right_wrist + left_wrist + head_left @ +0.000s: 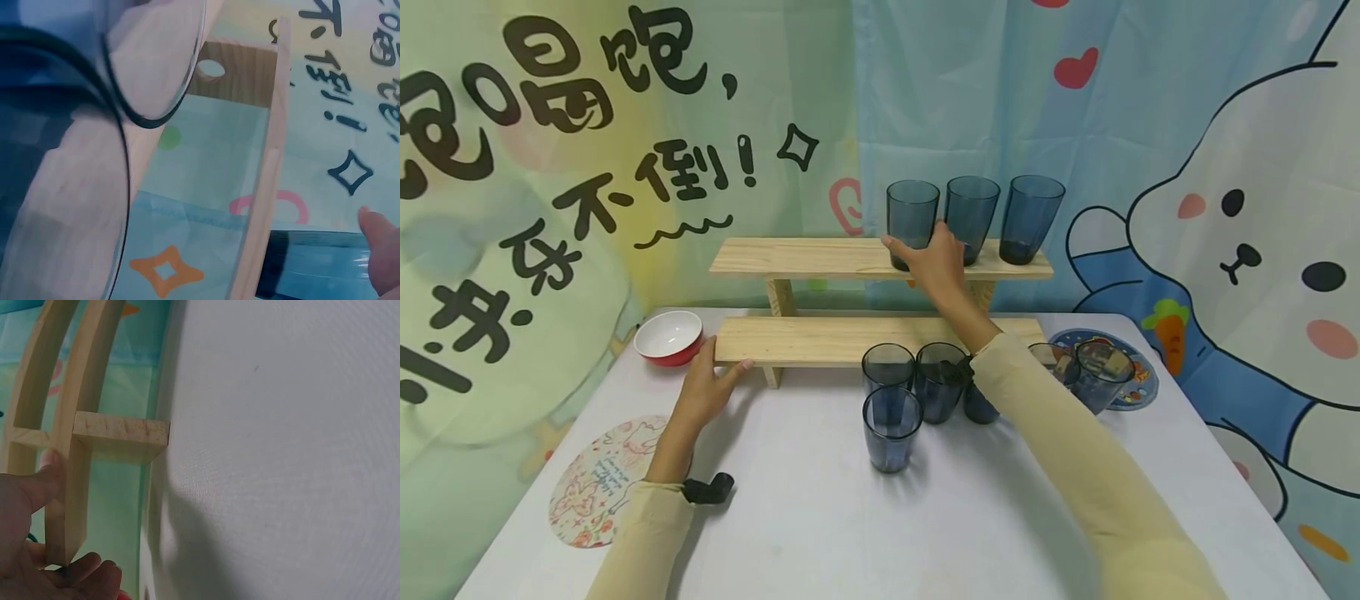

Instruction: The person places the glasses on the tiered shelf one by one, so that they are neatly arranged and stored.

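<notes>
My right hand (942,265) grips the leftmost blue glass (913,208) low down, with the thumb on its left side. This glass stands on the upper board (805,257) of a two-step wooden rack, beside a second glass (973,208) and a third (1033,215). In the right wrist view the thumb (382,256) lies against the glass (319,262). My left hand (703,392) holds the left end of the lower board (805,340). Its thumb (47,475) presses one face, while the other fingers (84,572) curl around the board's end.
Several blue glasses (892,433) stand in front of the rack, partly behind the right sleeve. More glasses (1101,383) stand by a patterned blue plate (1144,385) at right. A red-and-white bowl (668,335) sits at left, behind a round floral mat (598,492).
</notes>
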Demonstrator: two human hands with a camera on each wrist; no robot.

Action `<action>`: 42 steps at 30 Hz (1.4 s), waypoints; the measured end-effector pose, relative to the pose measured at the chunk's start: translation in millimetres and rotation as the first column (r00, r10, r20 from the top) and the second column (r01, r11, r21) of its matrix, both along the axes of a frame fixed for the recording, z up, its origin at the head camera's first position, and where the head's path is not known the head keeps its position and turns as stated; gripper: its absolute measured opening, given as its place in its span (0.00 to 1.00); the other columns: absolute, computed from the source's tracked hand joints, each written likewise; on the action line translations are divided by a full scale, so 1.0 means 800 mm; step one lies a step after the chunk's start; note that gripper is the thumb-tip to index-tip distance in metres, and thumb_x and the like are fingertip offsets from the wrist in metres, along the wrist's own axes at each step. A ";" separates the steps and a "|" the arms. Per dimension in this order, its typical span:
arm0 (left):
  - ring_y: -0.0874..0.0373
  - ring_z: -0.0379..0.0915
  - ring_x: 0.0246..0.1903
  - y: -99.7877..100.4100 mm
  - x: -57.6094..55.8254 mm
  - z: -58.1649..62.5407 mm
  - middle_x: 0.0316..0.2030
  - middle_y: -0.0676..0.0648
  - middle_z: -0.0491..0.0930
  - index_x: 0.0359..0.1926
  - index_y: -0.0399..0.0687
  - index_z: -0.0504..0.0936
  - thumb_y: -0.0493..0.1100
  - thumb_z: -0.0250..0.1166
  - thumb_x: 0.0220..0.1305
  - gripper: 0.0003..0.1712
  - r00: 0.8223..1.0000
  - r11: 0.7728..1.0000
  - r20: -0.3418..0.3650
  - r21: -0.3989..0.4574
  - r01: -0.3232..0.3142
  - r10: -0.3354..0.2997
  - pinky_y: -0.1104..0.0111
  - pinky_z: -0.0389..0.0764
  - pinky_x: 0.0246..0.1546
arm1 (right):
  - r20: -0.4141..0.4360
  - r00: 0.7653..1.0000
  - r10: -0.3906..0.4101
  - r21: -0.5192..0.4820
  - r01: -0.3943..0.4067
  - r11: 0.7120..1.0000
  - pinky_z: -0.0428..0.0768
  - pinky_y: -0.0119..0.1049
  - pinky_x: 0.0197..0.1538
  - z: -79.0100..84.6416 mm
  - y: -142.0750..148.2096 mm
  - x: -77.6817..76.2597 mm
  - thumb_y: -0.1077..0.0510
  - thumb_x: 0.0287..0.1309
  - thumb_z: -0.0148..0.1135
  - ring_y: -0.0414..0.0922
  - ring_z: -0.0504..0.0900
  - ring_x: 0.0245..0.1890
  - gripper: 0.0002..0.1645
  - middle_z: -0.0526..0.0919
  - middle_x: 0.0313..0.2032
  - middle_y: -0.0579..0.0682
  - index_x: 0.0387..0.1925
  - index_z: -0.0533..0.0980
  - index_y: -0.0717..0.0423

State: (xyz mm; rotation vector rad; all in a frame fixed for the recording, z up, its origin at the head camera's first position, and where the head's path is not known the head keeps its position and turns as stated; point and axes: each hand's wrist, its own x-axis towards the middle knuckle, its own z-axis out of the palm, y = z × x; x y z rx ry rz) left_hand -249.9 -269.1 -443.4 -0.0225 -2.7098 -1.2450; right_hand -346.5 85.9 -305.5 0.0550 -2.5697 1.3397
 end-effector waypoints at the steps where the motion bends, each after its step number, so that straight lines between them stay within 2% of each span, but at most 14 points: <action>1: 0.29 0.56 0.76 0.000 0.000 0.000 0.73 0.23 0.61 0.78 0.25 0.54 0.44 0.66 0.76 0.44 1.000 1.000 0.000 0.000 0.000 0.000 0.40 0.55 0.78 | 0.010 1.000 0.012 0.014 -0.012 1.000 0.69 0.58 0.75 0.000 0.003 0.004 0.32 0.66 0.68 0.62 0.63 0.77 0.62 0.65 0.77 0.66 0.82 0.52 0.66; 5: 0.29 0.56 0.76 0.000 0.000 0.002 0.74 0.23 0.61 0.78 0.25 0.54 0.44 0.66 0.76 0.44 1.000 1.000 0.003 -0.001 0.000 0.000 0.40 0.55 0.78 | 0.024 0.998 0.056 0.075 -0.058 0.995 0.73 0.61 0.71 0.002 0.018 0.027 0.31 0.65 0.68 0.65 0.67 0.74 0.62 0.67 0.75 0.68 0.81 0.54 0.66; 6: 0.29 0.56 0.76 0.000 0.000 0.002 0.74 0.23 0.61 0.78 0.25 0.54 0.45 0.66 0.76 0.44 1.000 1.000 0.003 -0.001 0.000 0.000 0.40 0.55 0.78 | 0.014 0.998 0.067 0.091 -0.068 0.994 0.79 0.58 0.65 0.003 0.023 0.033 0.30 0.65 0.68 0.64 0.76 0.66 0.59 0.74 0.68 0.69 0.78 0.59 0.66; 7: 0.29 0.55 0.76 0.000 -0.001 0.003 0.74 0.23 0.61 0.78 0.25 0.54 0.45 0.66 0.76 0.44 1.000 1.000 0.003 0.000 0.000 0.000 0.40 0.55 0.78 | 0.005 0.997 0.081 0.093 -0.081 0.992 0.80 0.58 0.63 0.003 0.028 0.041 0.30 0.65 0.68 0.64 0.77 0.66 0.57 0.75 0.67 0.68 0.77 0.62 0.65; 8: 0.29 0.55 0.76 0.000 -0.001 0.003 0.74 0.23 0.60 0.78 0.25 0.53 0.45 0.66 0.76 0.44 1.000 1.000 0.005 -0.002 0.000 0.000 0.40 0.55 0.78 | -0.004 0.995 0.099 0.089 -0.099 0.991 0.79 0.57 0.65 0.003 0.033 0.049 0.30 0.64 0.68 0.62 0.75 0.69 0.58 0.72 0.71 0.67 0.77 0.61 0.64; 12: 0.29 0.55 0.77 0.000 0.000 0.004 0.74 0.23 0.60 0.78 0.26 0.53 0.46 0.66 0.76 0.45 1.000 1.000 0.016 0.000 -0.008 0.008 0.40 0.55 0.78 | -0.035 0.981 0.193 0.019 -0.193 0.981 0.76 0.46 0.70 -0.002 0.053 0.090 0.30 0.65 0.68 0.54 0.74 0.72 0.55 0.72 0.73 0.60 0.78 0.62 0.59; 13: 0.29 0.55 0.77 0.000 0.000 0.003 0.74 0.23 0.60 0.78 0.25 0.53 0.45 0.66 0.76 0.45 1.000 1.000 0.017 0.001 -0.009 0.009 0.40 0.55 0.78 | -0.038 0.974 0.222 -0.012 -0.223 0.975 0.70 0.47 0.76 -0.004 0.057 0.102 0.32 0.65 0.69 0.54 0.66 0.78 0.56 0.65 0.79 0.58 0.81 0.58 0.57; 15: 0.29 0.55 0.77 0.000 0.001 0.003 0.74 0.23 0.60 0.78 0.25 0.52 0.45 0.66 0.77 0.45 1.000 1.000 0.020 0.001 -0.011 0.011 0.40 0.55 0.78 | -0.049 0.963 0.264 -0.069 -0.267 0.961 0.68 0.43 0.78 -0.011 0.064 0.127 0.36 0.67 0.70 0.52 0.67 0.78 0.54 0.66 0.78 0.57 0.81 0.58 0.56; 20: 0.29 0.55 0.76 0.001 0.002 0.002 0.73 0.23 0.61 0.78 0.25 0.53 0.45 0.66 0.76 0.45 1.000 1.000 0.018 0.005 -0.013 0.013 0.40 0.55 0.78 | -0.063 0.943 0.326 -0.182 -0.332 0.926 0.69 0.37 0.76 -0.041 0.072 0.190 0.46 0.68 0.72 0.50 0.70 0.76 0.45 0.70 0.75 0.55 0.78 0.63 0.53; 25: 0.30 0.56 0.76 0.000 0.003 0.002 0.73 0.23 0.61 0.78 0.26 0.53 0.46 0.66 0.76 0.45 1.000 1.000 0.020 0.006 -0.011 0.011 0.40 0.56 0.78 | -0.036 0.936 0.351 -0.169 -0.351 0.921 0.68 0.32 0.75 -0.088 0.064 0.236 0.44 0.62 0.77 0.49 0.69 0.76 0.52 0.69 0.76 0.52 0.80 0.61 0.52; 28: 0.29 0.56 0.76 -0.002 0.003 0.001 0.74 0.23 0.61 0.78 0.26 0.52 0.46 0.66 0.77 0.45 1.000 1.000 0.021 0.003 -0.013 0.013 0.40 0.55 0.78 | 0.003 0.935 0.354 -0.139 -0.350 0.926 0.67 0.36 0.76 -0.116 0.053 0.250 0.41 0.57 0.79 0.50 0.68 0.77 0.59 0.67 0.77 0.52 0.81 0.59 0.54; 32: 0.29 0.56 0.76 -0.002 0.001 0.001 0.73 0.23 0.61 0.78 0.25 0.52 0.46 0.66 0.76 0.46 1.000 1.000 0.013 0.005 -0.007 0.007 0.40 0.56 0.78 | 0.086 0.942 0.325 -0.119 -0.314 0.942 0.68 0.44 0.77 -0.142 0.037 0.256 0.36 0.52 0.81 0.54 0.66 0.78 0.66 0.63 0.79 0.53 0.82 0.57 0.54; 36: 0.29 0.56 0.76 -0.001 0.001 -0.001 0.73 0.23 0.61 0.78 0.25 0.52 0.46 0.66 0.76 0.45 1.000 1.000 0.010 0.003 -0.002 0.002 0.39 0.56 0.77 | 0.133 0.949 0.287 -0.140 -0.268 0.953 0.70 0.46 0.76 -0.155 0.027 0.255 0.35 0.49 0.83 0.58 0.66 0.77 0.67 0.61 0.79 0.57 0.82 0.58 0.52; 42: 0.29 0.56 0.76 0.002 0.001 -0.001 0.73 0.23 0.61 0.78 0.26 0.53 0.46 0.65 0.77 0.45 1.000 1.000 0.011 0.006 -0.004 0.004 0.38 0.56 0.77 | 0.133 0.962 0.240 -0.139 -0.222 0.965 0.72 0.50 0.74 -0.166 0.020 0.252 0.36 0.49 0.83 0.63 0.70 0.74 0.67 0.64 0.77 0.62 0.81 0.59 0.55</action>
